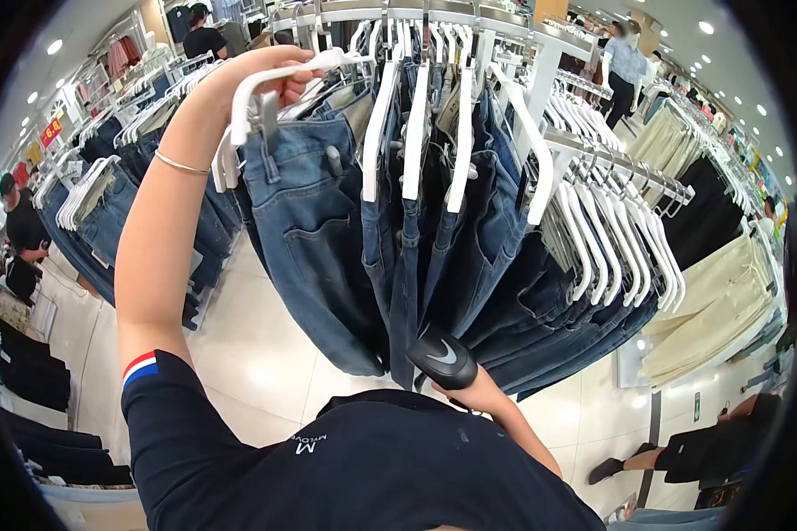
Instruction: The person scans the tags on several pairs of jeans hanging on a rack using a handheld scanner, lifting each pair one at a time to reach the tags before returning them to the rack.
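My left hand (294, 78) is raised at the rail, its fingers curled round a white hanger (250, 88). Clipped to that hanger is a pair of blue jeans (305, 221), turned so a pocket faces me. Low in front of the hanging denim, my right hand (474, 387) grips a black handheld scanner (444, 358) with a silver curved mark; its rounded head hides most of the fingers. Between the two hands, several more white hangers (413, 133) carry dark jeans (496, 203) side by side.
A metal rack (540, 80) spans the top, with a side arm (629, 164) of dark trousers on white hangers. Cream trousers (713, 310) hang at right, more jeans (133, 217) at left. People stand around, one person (708, 451) close by at lower right. The floor is tiled.
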The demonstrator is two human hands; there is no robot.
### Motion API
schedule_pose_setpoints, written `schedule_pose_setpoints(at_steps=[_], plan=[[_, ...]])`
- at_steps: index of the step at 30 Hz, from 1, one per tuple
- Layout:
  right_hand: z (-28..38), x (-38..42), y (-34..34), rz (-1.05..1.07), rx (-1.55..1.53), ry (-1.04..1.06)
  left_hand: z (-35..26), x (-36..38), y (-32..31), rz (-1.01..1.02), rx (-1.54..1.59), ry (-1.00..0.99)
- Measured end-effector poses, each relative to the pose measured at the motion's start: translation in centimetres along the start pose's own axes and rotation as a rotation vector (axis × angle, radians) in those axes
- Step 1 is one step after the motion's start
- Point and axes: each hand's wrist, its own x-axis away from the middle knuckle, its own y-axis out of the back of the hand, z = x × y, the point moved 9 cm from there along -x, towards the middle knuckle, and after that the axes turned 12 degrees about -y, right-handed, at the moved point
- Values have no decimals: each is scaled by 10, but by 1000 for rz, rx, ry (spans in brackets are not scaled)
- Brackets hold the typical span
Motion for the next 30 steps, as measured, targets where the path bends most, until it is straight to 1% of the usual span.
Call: schedule_pose_setpoints(at_steps=[1, 2, 4, 6, 8, 11, 14, 15, 18, 20, 21, 24, 27, 30], plan=[[1, -2, 0, 2, 1, 12, 3, 1, -2, 13, -33, 8], [2, -3, 1, 3, 2, 26, 1, 6, -11, 82, -144, -11], [3, -7, 0, 10, 20, 42, -2, 18, -21, 3, -230, -16], [3, -11, 0, 24, 54, 46, 1, 15, -14, 31, -326, 3], [9, -12, 0, 22, 87, 104, 3, 13, -10, 70, -421, 22], [15, -15, -1, 55, 79, 163, -15, 26, -11, -82, -612, -89], [17, -17, -2, 83, 78, 169, -55, 24, -5, -206, -1438, -432], [17, -19, -1, 89, 83, 164, -72, 37, -20, -289, -1668, -770], [11, -26, 1, 106, 123, 174, -92, 63, -85, -233, -1519, -1026], [3, -33, 1, 110, 133, 187, -79, 63, -111, -109, -1325, -798], [0, -35, 1, 112, 138, 193, -69, 62, -116, -93, -1194, -744], [-3, -39, 0, 166, 135, 198, -39, 45, -109, -119, -1452, -499], [3, -36, 4, 172, 114, 165, -10, 18, -93, -18, -1231, -288], [-1, -39, 8, 183, 108, 207, 5, 12, -91, 107, -1008, -136]])
